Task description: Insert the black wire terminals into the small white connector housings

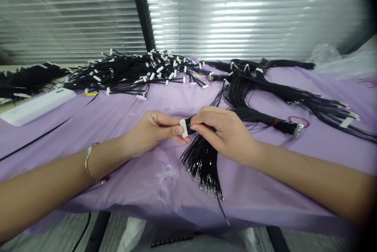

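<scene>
Between thumb and fingers my left hand point(160, 128) pinches a white connector point(183, 128). Short black wires run from it to the right, where my right hand point(222, 130) closes its thumb and forefinger on them. Just below my right hand a fan of black wires point(203, 161) with shiny metal terminals hangs down toward the table's front edge. One longer wire sticks out beneath the fan. Behind my right hand lies a bundle of black wires point(265, 118) tied with a red band, its terminals pointing right.
A large heap of black wires with white connectors point(132, 71) lies along the back of the purple-covered table point(123, 110). At left sit a white box-like device point(38, 106) and a yellow strip point(90, 94). More wire bundles point(312, 105) and clear plastic point(338, 63) are at right.
</scene>
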Motion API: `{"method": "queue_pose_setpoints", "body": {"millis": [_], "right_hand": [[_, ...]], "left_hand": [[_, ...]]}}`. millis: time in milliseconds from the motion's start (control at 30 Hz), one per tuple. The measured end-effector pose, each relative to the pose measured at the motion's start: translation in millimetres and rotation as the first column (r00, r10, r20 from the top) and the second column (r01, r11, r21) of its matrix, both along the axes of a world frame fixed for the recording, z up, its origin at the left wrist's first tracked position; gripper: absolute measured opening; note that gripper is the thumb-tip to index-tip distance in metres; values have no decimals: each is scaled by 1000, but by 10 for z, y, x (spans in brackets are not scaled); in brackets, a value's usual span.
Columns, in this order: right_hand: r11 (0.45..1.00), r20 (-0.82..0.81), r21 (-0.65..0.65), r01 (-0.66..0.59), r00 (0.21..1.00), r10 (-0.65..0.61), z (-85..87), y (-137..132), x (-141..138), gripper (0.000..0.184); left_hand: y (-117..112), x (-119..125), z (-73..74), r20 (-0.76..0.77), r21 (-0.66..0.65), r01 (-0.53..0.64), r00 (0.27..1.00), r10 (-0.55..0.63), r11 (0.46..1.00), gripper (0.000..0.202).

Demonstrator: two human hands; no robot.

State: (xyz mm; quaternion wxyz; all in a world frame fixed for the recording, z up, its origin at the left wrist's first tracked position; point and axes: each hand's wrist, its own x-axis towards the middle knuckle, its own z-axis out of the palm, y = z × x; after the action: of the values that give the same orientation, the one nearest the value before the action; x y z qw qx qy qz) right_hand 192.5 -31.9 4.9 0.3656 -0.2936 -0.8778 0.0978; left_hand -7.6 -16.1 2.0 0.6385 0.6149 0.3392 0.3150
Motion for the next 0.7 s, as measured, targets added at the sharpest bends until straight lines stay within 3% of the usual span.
{"method": "queue_pose_setpoints", "body": {"millis": [133,233,300,367,433,533,700], "right_hand": [[999,21,43,16,1000,-17,-11,3,-19,20],[995,134,38,96,986,-100,26,13,-9,20],[980,268,125,152,946,-181,80,21,25,19],[960,381,247,132,898,-221,143,29,78,20],[972,497,236,1,859,-122,192,44,134,20],[983,612,11,-184,779,139,220,78,191,18],[963,578,-169,-210,771,270,250,115,225,19]], "left_hand": [[29,-5,-17,-17,0,-2,1000,2,1000,9],[45,27,-28,-17,-35,-10,1000,10,999,11],[46,65,-32,-12,-74,-32,999,31,997,15],[47,104,-33,2,-131,-84,996,85,988,16],[53,132,-31,35,-196,-151,986,160,969,10],[71,143,-20,83,-253,-197,971,224,947,5],[97,109,-13,88,-289,-185,972,218,939,7]]}}
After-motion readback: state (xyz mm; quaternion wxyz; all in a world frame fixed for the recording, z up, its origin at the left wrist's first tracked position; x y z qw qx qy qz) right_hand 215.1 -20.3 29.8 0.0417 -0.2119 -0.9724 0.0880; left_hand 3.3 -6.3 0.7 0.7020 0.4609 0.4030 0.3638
